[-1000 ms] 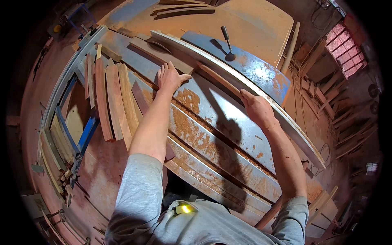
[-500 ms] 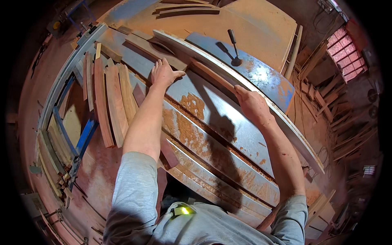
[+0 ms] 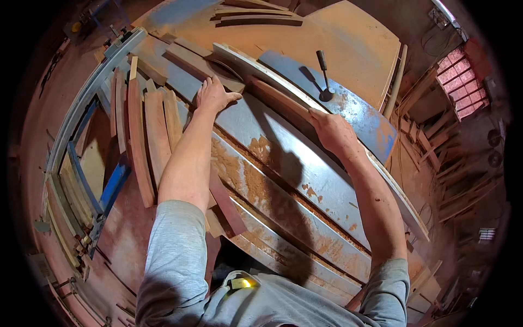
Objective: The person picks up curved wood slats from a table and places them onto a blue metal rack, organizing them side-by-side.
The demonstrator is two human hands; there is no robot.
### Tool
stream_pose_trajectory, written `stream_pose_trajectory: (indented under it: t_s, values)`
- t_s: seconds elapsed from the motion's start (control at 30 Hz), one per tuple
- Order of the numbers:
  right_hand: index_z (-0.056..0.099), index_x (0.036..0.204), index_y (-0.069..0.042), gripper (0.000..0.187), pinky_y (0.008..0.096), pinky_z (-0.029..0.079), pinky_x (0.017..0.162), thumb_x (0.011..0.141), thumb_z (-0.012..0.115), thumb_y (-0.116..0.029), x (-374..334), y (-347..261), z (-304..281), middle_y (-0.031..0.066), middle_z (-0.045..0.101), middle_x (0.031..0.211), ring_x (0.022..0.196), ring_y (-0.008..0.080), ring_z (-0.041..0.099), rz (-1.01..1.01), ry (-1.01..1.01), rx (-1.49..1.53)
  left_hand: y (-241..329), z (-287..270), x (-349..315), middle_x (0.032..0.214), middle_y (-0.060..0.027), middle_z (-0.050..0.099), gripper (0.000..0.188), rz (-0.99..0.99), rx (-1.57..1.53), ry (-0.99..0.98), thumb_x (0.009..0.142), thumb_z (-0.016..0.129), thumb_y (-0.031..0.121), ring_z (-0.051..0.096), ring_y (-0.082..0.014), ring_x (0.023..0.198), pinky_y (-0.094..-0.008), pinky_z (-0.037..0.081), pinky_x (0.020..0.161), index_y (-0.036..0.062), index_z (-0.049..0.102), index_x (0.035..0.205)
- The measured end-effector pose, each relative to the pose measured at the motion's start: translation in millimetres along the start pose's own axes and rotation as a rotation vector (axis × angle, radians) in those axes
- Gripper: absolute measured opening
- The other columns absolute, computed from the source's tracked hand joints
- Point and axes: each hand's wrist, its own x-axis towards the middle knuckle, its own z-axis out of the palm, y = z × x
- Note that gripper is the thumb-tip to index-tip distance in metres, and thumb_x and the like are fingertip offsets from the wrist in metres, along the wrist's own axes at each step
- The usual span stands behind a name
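Note:
My right hand (image 3: 332, 132) is closed round the near end of a reddish-brown wooden strip (image 3: 280, 103), which lies along the long pale fence (image 3: 294, 86) on a metal machine table (image 3: 327, 188). My left hand (image 3: 213, 97) has its thumb stretched out and its fingers against the near side of a brown wooden board (image 3: 190, 59). The strip's far end meets this board's near end, or comes close to it. Between board and fence shows a dark curved edge (image 3: 226, 67) that I cannot make out clearly.
Several curved wooden pieces (image 3: 158, 120) lie to the left of my left arm. Beyond the fence, a black-handled lever (image 3: 323, 73) stands on a blue plate. More curved strips (image 3: 259, 20) lie at the back. Sawdust (image 3: 239, 166) covers parts of the grooved table.
My right hand and the wooden strip have shifted slightly along the fence, away from me and to the left. My left hand stays at the board. The whole view has moved a little.

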Motion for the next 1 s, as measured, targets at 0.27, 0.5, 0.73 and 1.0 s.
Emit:
stream_pose_trajectory:
  t_s: [0.27, 0.5, 0.73, 1.0]
  values:
    - [0.068, 0.116, -0.012, 0.028, 0.047, 0.053, 0.082, 0.101, 0.051, -0.028, 119.7, -82.9, -19.7, 0.0197, 0.07, 0.1, 0.096, 0.041, 0.067, -0.1, -0.073, -0.059, -46.3, -31.0, 46.9, 0.141, -0.0195, 0.054, 0.093, 0.006, 0.139, -0.1, 0.075, 0.079, 0.06, 0.047, -0.0312, 0.134, -0.0431, 0.034, 0.113, -0.0056, 0.053, 0.135]
    - [0.07, 0.116, -0.012, 0.028, 0.0445, 0.053, 0.085, 0.101, 0.052, -0.026, 218.9, -153.1, -12.9, 0.0188, 0.07, 0.105, 0.098, 0.0378, 0.067, -0.216, -0.023, -0.028, -108.8, -53.5, 108.5, 0.144, -0.0158, 0.053, 0.061, -0.109, 0.237, -0.161, 0.087, 0.067, 0.039, 0.045, -0.0324, 0.136, -0.0459, 0.034, 0.114, -0.0002, 0.06, 0.133]
    - [0.064, 0.114, -0.005, 0.023, 0.0401, 0.048, 0.069, 0.101, 0.053, -0.021, 151.4, -134.5, -26.9, 0.0184, 0.059, 0.077, 0.071, 0.0335, 0.057, -0.177, -0.011, 0.305, -183.0, -89.0, 211.0, 0.107, -0.025, 0.071, 0.047, -0.203, -0.143, -0.244, 0.079, 0.064, 0.037, 0.069, -0.036, 0.104, -0.0423, 0.054, 0.091, -0.0044, 0.074, 0.099]
    - [0.064, 0.114, -0.001, 0.022, 0.0251, 0.042, 0.054, 0.102, 0.048, -0.01, -51.6, -84.0, -9.3, 0.0014, 0.052, 0.068, 0.061, 0.0077, 0.053, 0.389, -0.052, 0.696, -155.3, -63.9, 274.3, 0.146, -0.0172, 0.048, 0.108, -0.567, -0.22, -0.067, 0.08, 0.069, 0.068, 0.047, -0.0307, 0.133, -0.046, 0.049, 0.099, -0.0021, 0.028, 0.153]
